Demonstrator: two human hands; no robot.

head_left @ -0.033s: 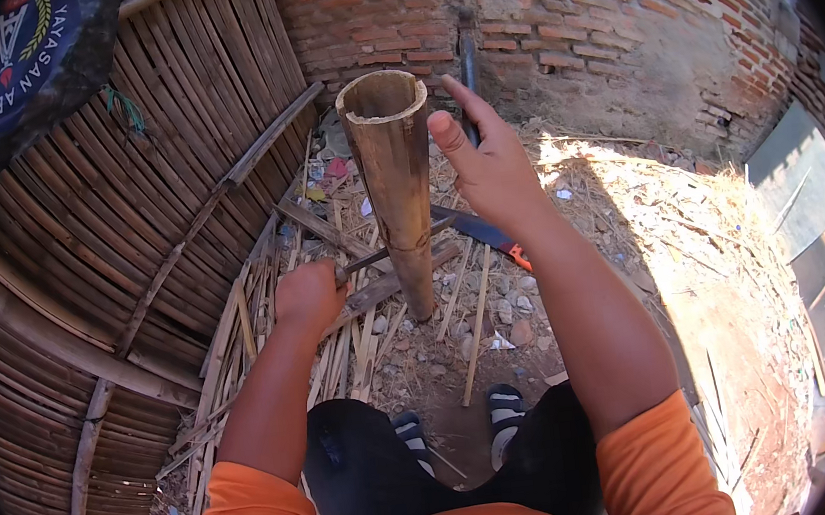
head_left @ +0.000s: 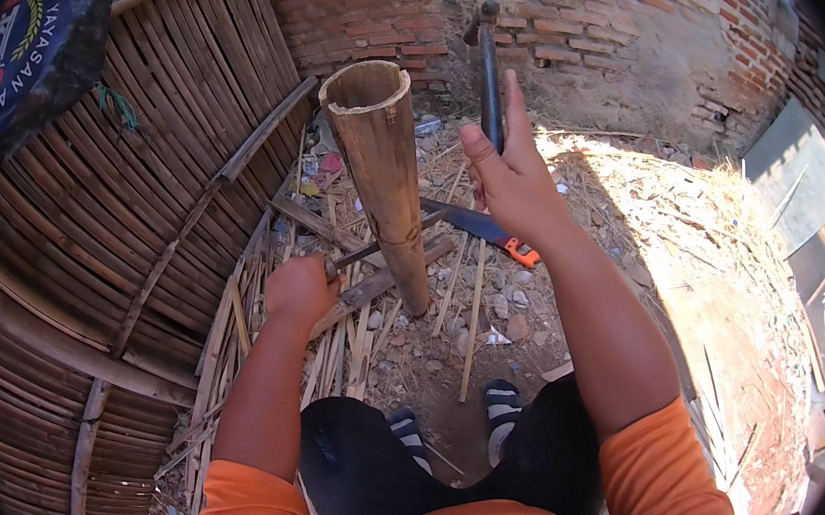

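Note:
A thick brown bamboo tube (head_left: 386, 175) stands upright on the ground in front of me, its hollow top notched at the rim. Low at its left, my left hand (head_left: 301, 287) is closed around the handle of a long-bladed knife (head_left: 362, 253). The blade shows on both sides of the bamboo; whether it runs behind or through it I cannot tell. To the right of the tube, my right hand (head_left: 517, 181) holds a hammer (head_left: 489, 84) raised, head up. Its thumb and a finger stretch along the dark handle, while the other fingers are mostly hidden.
A handsaw (head_left: 480, 225) with an orange-trimmed handle lies beyond the bamboo. Split strips (head_left: 343, 365) and a wooden plank (head_left: 375, 286) litter the ground at left. A slatted bamboo wall (head_left: 172, 172) rises on the left, a brick wall (head_left: 588, 18) at the back.
My right hand has shifted slightly right and down, away from the tube's rim, and the hammer's head now shows. The bamboo's top leans a little further left, and the left hand has moved slightly left.

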